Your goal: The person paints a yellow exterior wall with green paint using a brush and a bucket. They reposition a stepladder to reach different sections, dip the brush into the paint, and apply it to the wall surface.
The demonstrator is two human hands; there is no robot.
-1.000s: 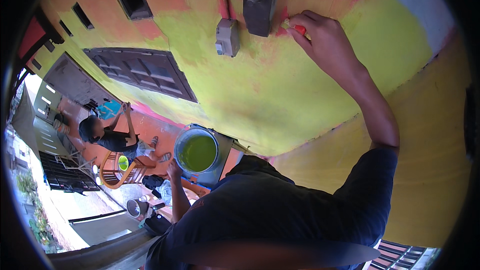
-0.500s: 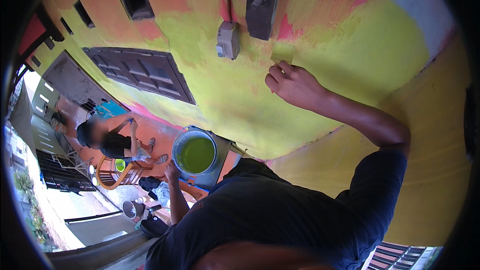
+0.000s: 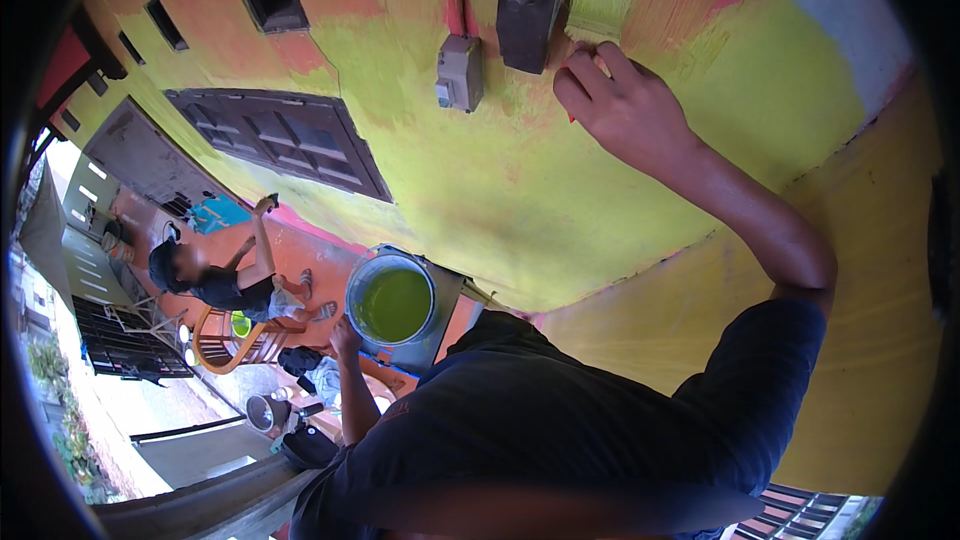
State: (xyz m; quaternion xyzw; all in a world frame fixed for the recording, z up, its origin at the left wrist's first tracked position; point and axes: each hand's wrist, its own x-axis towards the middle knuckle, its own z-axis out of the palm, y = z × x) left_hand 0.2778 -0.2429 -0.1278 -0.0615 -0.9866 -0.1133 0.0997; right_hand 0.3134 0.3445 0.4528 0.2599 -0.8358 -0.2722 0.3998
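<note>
My right hand (image 3: 630,105) is closed around a flat paintbrush (image 3: 598,15), whose wide bristles, loaded with lime-green paint, press on the wall (image 3: 480,190) just right of a dark hanging panel (image 3: 528,10). Under the brush, patchy orange meets the yellow-green coat. Low on the left, my left hand (image 3: 345,338) grips the rim of a bucket (image 3: 433,305) of lime-green paint; its fingertips are partly hidden. The bucket stands on a grey surface (image 3: 445,305) close to my body.
A small grey switch box (image 3: 459,75) with a cable is fixed to the wall left of the brush. Further left are a dark shuttered window (image 3: 280,140) and another person (image 3: 235,285) with one arm raised to the wall. A wooden chair (image 3: 225,355) stands below.
My right hand has moved up the wall with the paintbrush, which now lies beside the dark panel. The other person's arm has risen toward the wall. My left hand stays at the bucket.
</note>
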